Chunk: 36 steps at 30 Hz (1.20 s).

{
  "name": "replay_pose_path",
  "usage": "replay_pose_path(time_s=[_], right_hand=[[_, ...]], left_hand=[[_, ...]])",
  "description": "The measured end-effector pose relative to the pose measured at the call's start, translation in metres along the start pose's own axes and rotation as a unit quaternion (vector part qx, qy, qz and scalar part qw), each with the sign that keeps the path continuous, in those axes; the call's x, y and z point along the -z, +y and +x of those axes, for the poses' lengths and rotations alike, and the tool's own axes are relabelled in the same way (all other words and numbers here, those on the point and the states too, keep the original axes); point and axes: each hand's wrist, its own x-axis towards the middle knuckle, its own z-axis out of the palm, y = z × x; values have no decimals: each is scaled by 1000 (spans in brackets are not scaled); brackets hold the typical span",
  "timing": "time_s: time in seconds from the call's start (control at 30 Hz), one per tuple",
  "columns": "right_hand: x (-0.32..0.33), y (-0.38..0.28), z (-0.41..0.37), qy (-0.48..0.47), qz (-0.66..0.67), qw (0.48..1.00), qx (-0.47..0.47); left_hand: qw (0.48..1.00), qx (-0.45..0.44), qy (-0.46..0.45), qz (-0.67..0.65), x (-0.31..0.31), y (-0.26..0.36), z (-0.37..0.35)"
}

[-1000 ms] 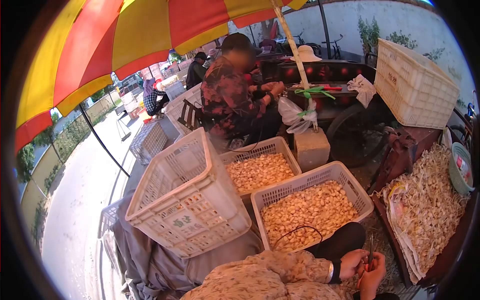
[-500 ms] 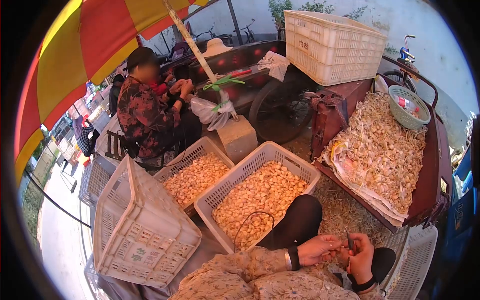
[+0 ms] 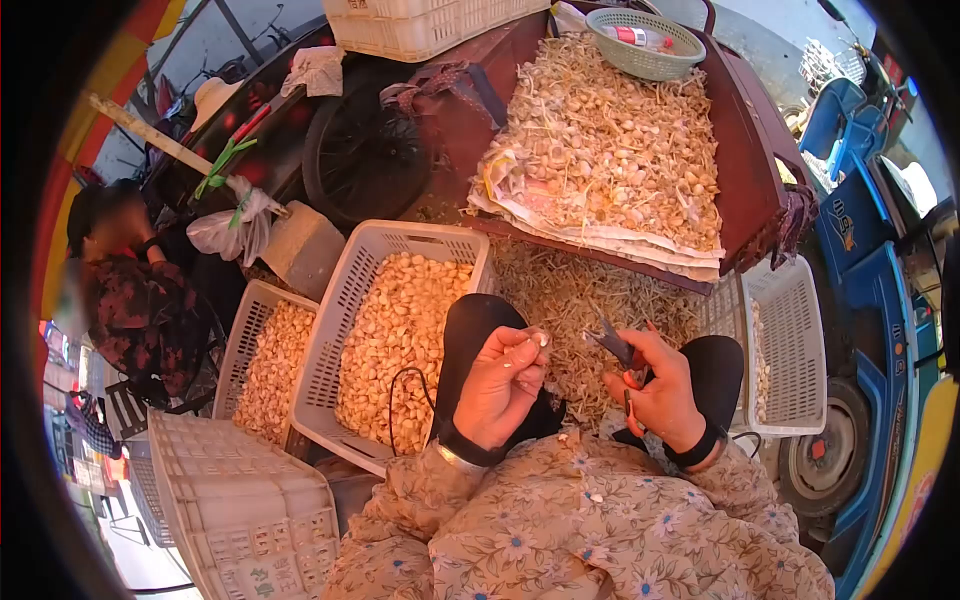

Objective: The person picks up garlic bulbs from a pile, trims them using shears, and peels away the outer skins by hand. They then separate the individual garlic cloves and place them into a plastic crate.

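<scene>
A piece of garlic [image 3: 541,340] is being pinched at the fingertips of the left hand [image 3: 500,385], above the knees and just right of the nearest basket. The grip is being kept clenched on it. One pair of scissors [image 3: 611,345] is being grasped in the right hand [image 3: 662,395], that grip being closed about the handles. The long axis is being held tilted, with the blades pointing up and to the left, toward the garlic but apart from it.

Compared with half a second earlier, both hands are being shown higher and wider apart, no longer huddled at the bottom edge. The view is being cast further down, and the striped umbrella [image 3: 72,140] is being reduced to a sliver at the left.

Two white baskets of trimmed garlic are being seen side by side left of the hands, one nearer [image 3: 345,300] and one farther [image 3: 240,345]. A third white basket [image 3: 795,345], holding only a few bulbs, is being seen to the right. An empty white crate [image 3: 240,515] is lying at lower left, and another crate [image 3: 420,25] is standing at the top. One green round basket [image 3: 640,40] is resting beside a heap of untrimmed garlic [image 3: 610,150] on the red cart bed [image 3: 745,150]. One co-worker [image 3: 125,290] is being seen seated at far left.
</scene>
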Motion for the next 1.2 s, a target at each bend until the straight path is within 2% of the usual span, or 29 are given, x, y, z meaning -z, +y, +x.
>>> replay_pose_path(time_s=[0.1,0.23,0.33,0.73,0.83,0.9,0.93,1.03,1.1,1.17,1.2], right_hand=[[4,1,-6,-10,-108,992,64],[2,4,-12,-5,-148,987,65],[-1,8,-16,5,-156,986,54],[-2,18,-23,-57,-124,990,37],[-5,18,-24,-79,-51,995,-24],[1,10,-18,-74,46,987,-136],[2,8,-14,-73,97,975,-189],[-11,43,-10,55,263,938,-217],[-2,55,-1,75,280,929,-232],[6,72,6,91,337,896,-274],[9,78,12,115,295,916,-246]], left_hand=[[999,11,-33,-40,-6,-3,0],[994,51,-35,-85,-5,-18,2],[996,54,-25,-74,-4,-24,1],[998,45,-21,-32,-2,-30,2],[997,67,-27,-23,-3,-29,2],[996,77,-10,-49,-4,-26,4],[997,62,15,-50,-9,-21,5],[997,39,62,-12,-6,2,3],[996,-34,69,40,11,34,1],[953,-165,135,215,28,72,-4],[893,-225,175,348,52,97,-3]])
